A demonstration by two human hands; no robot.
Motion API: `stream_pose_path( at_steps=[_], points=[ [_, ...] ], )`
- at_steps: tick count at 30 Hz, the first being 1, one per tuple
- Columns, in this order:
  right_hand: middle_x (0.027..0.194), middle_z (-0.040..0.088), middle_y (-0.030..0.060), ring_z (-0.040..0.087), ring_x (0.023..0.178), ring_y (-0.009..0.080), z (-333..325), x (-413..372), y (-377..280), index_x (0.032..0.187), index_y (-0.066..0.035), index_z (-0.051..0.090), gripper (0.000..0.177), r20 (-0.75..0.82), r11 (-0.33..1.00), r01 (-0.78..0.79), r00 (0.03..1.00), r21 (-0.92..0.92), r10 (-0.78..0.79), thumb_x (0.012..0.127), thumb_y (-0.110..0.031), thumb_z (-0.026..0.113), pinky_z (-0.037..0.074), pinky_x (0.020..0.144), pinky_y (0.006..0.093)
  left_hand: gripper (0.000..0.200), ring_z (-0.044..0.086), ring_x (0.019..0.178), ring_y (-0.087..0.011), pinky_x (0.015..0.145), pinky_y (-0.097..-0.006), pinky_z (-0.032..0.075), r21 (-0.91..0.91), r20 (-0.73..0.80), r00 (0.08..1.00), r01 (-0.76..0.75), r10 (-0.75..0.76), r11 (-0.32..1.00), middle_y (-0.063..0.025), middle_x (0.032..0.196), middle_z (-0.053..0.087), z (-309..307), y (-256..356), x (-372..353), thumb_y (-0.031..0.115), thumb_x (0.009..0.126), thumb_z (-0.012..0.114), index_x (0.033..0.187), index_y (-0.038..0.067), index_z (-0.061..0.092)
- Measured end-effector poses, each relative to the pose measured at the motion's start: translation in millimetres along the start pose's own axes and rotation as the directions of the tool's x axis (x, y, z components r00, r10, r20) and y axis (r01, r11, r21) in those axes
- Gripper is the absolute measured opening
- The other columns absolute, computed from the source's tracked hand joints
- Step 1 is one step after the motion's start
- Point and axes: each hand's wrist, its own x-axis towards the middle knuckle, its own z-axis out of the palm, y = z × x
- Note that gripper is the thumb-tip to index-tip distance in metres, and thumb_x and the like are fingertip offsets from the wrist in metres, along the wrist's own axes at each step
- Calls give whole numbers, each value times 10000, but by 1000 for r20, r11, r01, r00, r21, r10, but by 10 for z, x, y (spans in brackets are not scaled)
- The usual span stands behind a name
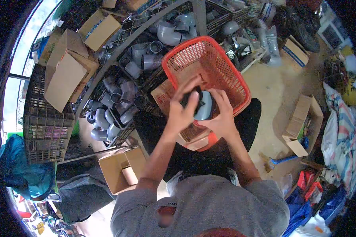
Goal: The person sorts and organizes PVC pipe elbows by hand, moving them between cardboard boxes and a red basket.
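Observation:
A rounded blue-grey piece (204, 106) with a black part on its left side is held between my two hands, over the near part of a red plastic basket (237, 79). My right hand (222, 114) grips its right side, fingers on top and thumb below. My left hand (184, 107) is at the black part, fingers curved around it and slightly blurred. What the black part is, I cannot make out. The basket rests between my legs, tilted, with cardboard (162, 94) at its left side.
Grey pipe fittings (128, 91) fill crates to the left and ahead. An open cardboard box (118, 173) stands at lower left, another box (304, 126) at right. Near it a brush with a blue handle (283, 160) lies on the floor. A metal bar (200, 17) rises beyond the basket.

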Motion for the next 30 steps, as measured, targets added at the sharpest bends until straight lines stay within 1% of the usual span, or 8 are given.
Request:
stream_pose_path(
  at_steps=[3, 7, 9, 13, 19, 21, 25, 30],
  points=[
    [1278, 524, 188, 546, 1207, 378, 67, -34, 324, 1330, 6, 523, 833, -48, 999, -21, 999, -49, 18, 587, -177, 851, 479, 1016, 427, 432, 527, 1319, -319, 1145, -427, 343, 506, 332, 916, -375, 226, 777, -161, 1386, 585, 122, 271, -156, 125, 920, 631, 1346, 63, 601],
    [1294, 517, 213, 531, 1204, 420, 67, -72, 159, 1389, -41, 478, 872, 80, 987, 70, 995, -143, -59, 623, -203, 861, 486, 1002, 456, 472, 542, 1301, -326, 1147, -437, 349, 309, 210, 947, -300, 243, 902, -153, 1368, 599, 56, -254, -161, 134, 898, 651, 1362, 74, 585],
    [1289, 513, 225, 530, 1195, 426, 92, -44, 113, 1468, -85, 387, 988, 117, 991, 25, 993, -132, -10, 617, -207, 874, 484, 999, 469, 512, 521, 1315, -370, 1163, -474, 334, -317, -62, 937, 309, -345, 896, -191, 1330, 611, 109, -506, -133, 140, 866, 669, 1362, 57, 575],
    [1310, 507, 246, 502, 1239, 442, 105, 53, 204, 1538, -94, 256, 1118, 124, 980, -54, 989, -193, 79, 603, -136, 868, 462, 1020, 508, 666, 479, 1338, -275, 1114, -399, 374, 571, 179, 981, -165, 74, 804, -185, 1456, 486, 172, -7, -272, 149, 862, 693, 1459, 15, 432],
    [1439, 445, 253, 455, 1337, 424, 126, 72, 48, 1539, -47, 238, 1162, 212, 977, 105, 975, -188, -64, 576, -94, 886, 467, 1055, 457, 614, 546, 1218, -215, 1057, -360, 427, -208, -58, 958, 263, -280, 942, -111, 1319, 564, -30, -404, -167, 124, 858, 719, 1401, 16, 453],
    [1460, 441, 237, 468, 1344, 383, 116, 140, 76, 1533, -30, 257, 1149, 87, 997, 79, 993, 24, -81, 579, -99, 894, 464, 1062, 432, 473, 584, 1141, -179, 978, -339, 478, -535, 32, 753, 569, -657, 625, -82, 1242, 601, -91, -428, -221, 123, 884, 693, 1315, 22, 525],
    [1459, 492, 185, 494, 1338, 272, 246, 0, 922, 1490, 22, 357, 1065, 236, 887, -259, 955, 383, 177, 591, -118, 910, 441, 1084, 388, 394, 584, 1088, -169, 932, -338, 492, -549, -59, 664, 602, -746, 579, -69, 1194, 603, -11, -425, -340, 164, 913, 668, 1276, 43, 579],
    [1188, 625, 203, 593, 1155, 373, 323, -110, 852, 1242, 20, 559, 522, 126, 978, 150, 978, 144, -168, 786, -179, 716, 451, 1014, 431, 445, 519, 1317, -308, 1184, -478, 258, 360, 55, 989, -147, 137, 921, -102, 1422, 563, 67, -196, -353, 193, 908, 646, 1343, 111, 600]
  ],
)
